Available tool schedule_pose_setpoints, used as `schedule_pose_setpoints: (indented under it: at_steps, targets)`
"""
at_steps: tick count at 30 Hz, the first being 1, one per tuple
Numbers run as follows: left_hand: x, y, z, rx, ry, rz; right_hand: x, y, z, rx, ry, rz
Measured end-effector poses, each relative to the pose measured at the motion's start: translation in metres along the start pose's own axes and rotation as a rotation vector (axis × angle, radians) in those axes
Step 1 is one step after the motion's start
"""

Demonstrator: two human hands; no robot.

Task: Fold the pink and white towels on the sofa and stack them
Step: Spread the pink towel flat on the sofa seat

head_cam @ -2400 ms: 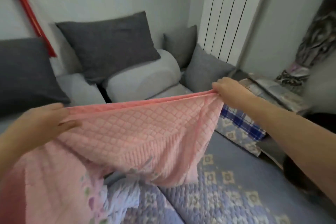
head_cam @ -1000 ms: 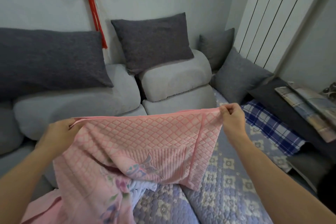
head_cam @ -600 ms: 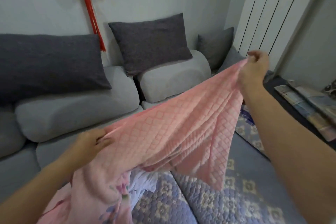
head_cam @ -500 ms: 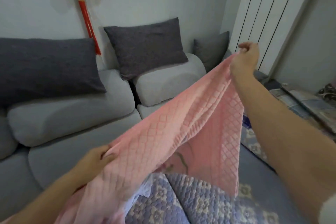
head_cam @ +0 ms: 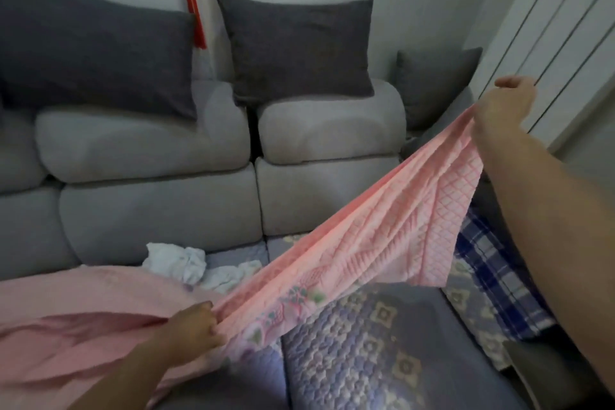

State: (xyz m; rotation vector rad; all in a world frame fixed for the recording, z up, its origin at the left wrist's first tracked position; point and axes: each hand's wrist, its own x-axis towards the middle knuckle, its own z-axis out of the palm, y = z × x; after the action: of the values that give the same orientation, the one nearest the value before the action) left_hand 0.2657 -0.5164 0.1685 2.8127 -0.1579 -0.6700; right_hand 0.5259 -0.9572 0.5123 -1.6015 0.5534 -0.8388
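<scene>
Fingers of the right hand (head_cam: 502, 110) pinch one end of the pink towel (head_cam: 382, 236) at upper right of the frame; the left hand (head_cam: 196, 326) grips the other end, bunched, at lower centre. The towel's long axis runs taut on a diagonal between them — lower left to upper right — above the sofa (head_cam: 159, 210). Right arm extended and raised, left arm low. The white towel (head_cam: 179, 260) lies crumpled, unfolded, just behind the left hand.
</scene>
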Motion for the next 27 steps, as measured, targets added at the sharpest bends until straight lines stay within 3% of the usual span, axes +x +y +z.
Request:
schedule_pose_setpoints:
  at_steps: [3,6,8,13,15,17,20,22,25,27]
  targets:
    - [-0.019,0.003,0.012,0.055,0.042,-0.108,0.008,0.023,0.005,0.009,-0.001,-0.015]
    - [-0.037,0.006,-0.009,-0.194,0.214,-0.231,-0.002,0.058,0.016,-0.100,-0.139,-0.077]
    - [-0.048,0.006,-0.034,-0.326,0.287,-0.272,-0.025,0.082,0.031,-0.294,-0.442,-0.236]
    - [-0.076,0.009,-0.079,-0.504,0.338,-0.256,-0.176,0.107,0.040,-0.712,-1.521,-0.560]
    - [-0.084,0.014,-0.085,-0.469,0.317,-0.232,-0.246,0.127,0.034,-0.748,-1.785,-0.669]
    - [-0.092,0.020,-0.086,-0.405,0.289,-0.168,-0.306,0.154,0.032,-0.720,-1.939,-0.668]
    - [-0.106,0.022,-0.076,-0.355,0.235,-0.084,-0.358,0.184,0.026,-0.823,-2.041,-0.656]
    - [-0.116,0.003,-0.067,-0.300,0.230,-0.110,-0.355,0.201,0.022,-0.889,-1.968,-0.725]
    - [-0.142,-0.068,-0.050,-0.221,0.256,-0.412,-0.292,0.228,0.009,-1.129,-1.754,-0.774]
    - [-0.171,-0.119,-0.038,-0.231,0.320,-0.688,-0.220,0.238,-0.002,-1.394,-1.462,-0.751]
